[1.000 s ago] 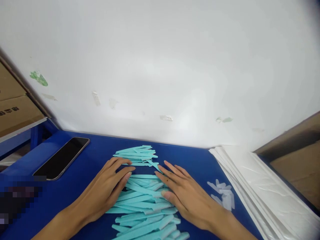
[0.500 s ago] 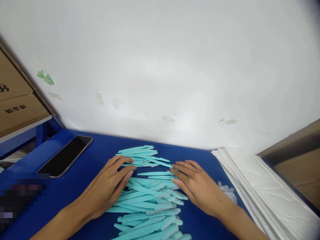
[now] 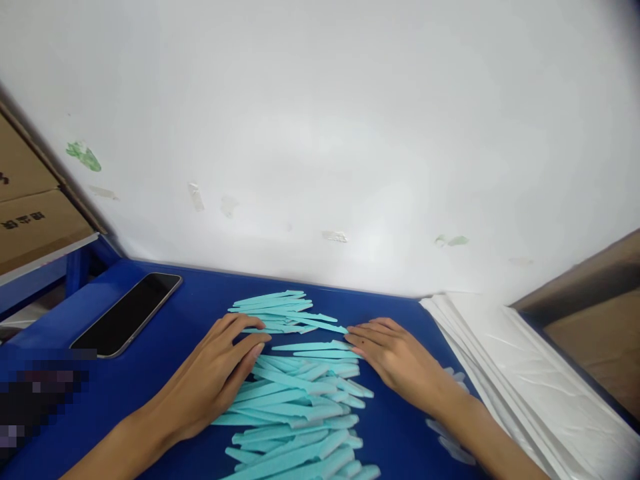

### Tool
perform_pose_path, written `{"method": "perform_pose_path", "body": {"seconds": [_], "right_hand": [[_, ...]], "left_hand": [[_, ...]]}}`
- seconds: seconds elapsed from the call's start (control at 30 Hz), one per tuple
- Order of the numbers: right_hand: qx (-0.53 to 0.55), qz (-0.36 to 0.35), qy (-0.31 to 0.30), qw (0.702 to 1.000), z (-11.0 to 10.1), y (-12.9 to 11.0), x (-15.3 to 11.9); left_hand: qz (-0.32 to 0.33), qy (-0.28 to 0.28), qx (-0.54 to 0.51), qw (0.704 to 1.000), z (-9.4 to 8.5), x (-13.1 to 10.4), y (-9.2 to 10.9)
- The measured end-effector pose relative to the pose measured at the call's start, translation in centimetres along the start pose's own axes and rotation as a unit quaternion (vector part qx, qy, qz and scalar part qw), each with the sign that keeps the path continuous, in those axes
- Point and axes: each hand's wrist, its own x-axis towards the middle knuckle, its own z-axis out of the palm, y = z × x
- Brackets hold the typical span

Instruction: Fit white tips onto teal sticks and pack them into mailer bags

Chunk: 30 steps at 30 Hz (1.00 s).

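Note:
Slim turquoise strips [image 3: 305, 393], shaped like small eyebrow razors, lie crosswise in a loose pile on the blue table [image 3: 395, 427]. A smaller group of turquoise strips [image 3: 273, 303] lies farther back. My left hand [image 3: 225, 363] rests at the left ends of the strips, thumb and fingers apart, holding nothing I can see. On the other side, my right hand [image 3: 393, 353] has its fingers stretched out, the tips touching the right ends of a few strips between the two groups. Its thumb is partly hidden.
A black-screened phone [image 3: 127, 313] lies at the left of the table. Translucent pieces [image 3: 453, 443] are partly under my right forearm. White folded sheets [image 3: 530, 373] line the right side, and cardboard boxes [image 3: 43, 223] stand at left. A white wall [image 3: 320, 133] rises behind.
My right hand has shifted slightly to the right, its fingers drawn closer together. More translucent pieces show beside my right forearm. My left hand and the strips stay nearly as they were.

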Motion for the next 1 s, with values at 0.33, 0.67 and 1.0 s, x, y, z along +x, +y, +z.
{"method": "perform_pose_path", "body": {"seconds": [0.33,0.67,1.0], "right_hand": [[0.012,-0.01,0.014,1.0,-0.3,0.2,-0.2],[0.014,-0.009,-0.028,0.999,-1.2,-0.7,-0.4],[-0.027,-0.022,-0.051,0.998,-1.2,-0.8,-0.6]], "left_hand": [[0.002,0.001,0.003,1.0,-0.1,0.1,0.2],[0.004,0.017,-0.002,1.0,0.1,0.0,0.0],[0.014,0.024,-0.007,1.0,0.3,0.0,0.1]]}}
